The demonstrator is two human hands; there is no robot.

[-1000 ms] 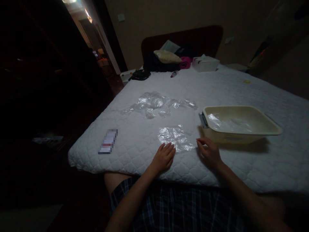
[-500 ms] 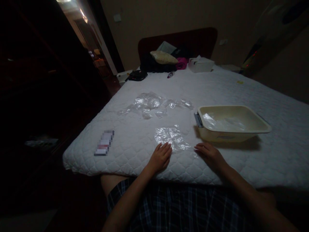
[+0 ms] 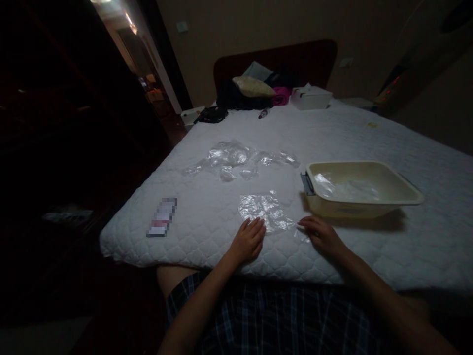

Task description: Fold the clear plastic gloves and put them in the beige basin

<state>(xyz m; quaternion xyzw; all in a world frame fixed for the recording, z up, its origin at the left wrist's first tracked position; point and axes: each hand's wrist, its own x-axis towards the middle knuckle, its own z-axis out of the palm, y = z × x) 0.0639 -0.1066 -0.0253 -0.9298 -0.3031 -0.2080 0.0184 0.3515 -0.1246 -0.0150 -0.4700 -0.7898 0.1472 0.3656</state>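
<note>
A crinkled clear plastic bag (image 3: 264, 207) lies on the white quilted mattress near its front edge. My left hand (image 3: 249, 240) rests flat on the bag's lower left part, its fingers stretched out. At the bag's right end, the fingers of my right hand (image 3: 323, 234) are pressed together on its edge, where a small flap of plastic shows below the fingertips. More clear plastic bags (image 3: 229, 155) lie in a loose pile farther back.
A cream plastic basin (image 3: 365, 209) with clear plastic inside stands right of the bag. A pixelated phone-like object (image 3: 162, 218) lies at the left. Toward the headboard (image 3: 273, 56) are a cushion (image 3: 253, 87), a pink roll (image 3: 281, 96), a white box (image 3: 311, 98) and a black bag (image 3: 211, 115).
The fingertips of my right hand have closed in at the bag's right end, and a flap of plastic there has shifted. My left hand stays on the bag. The view has moved slightly.
</note>
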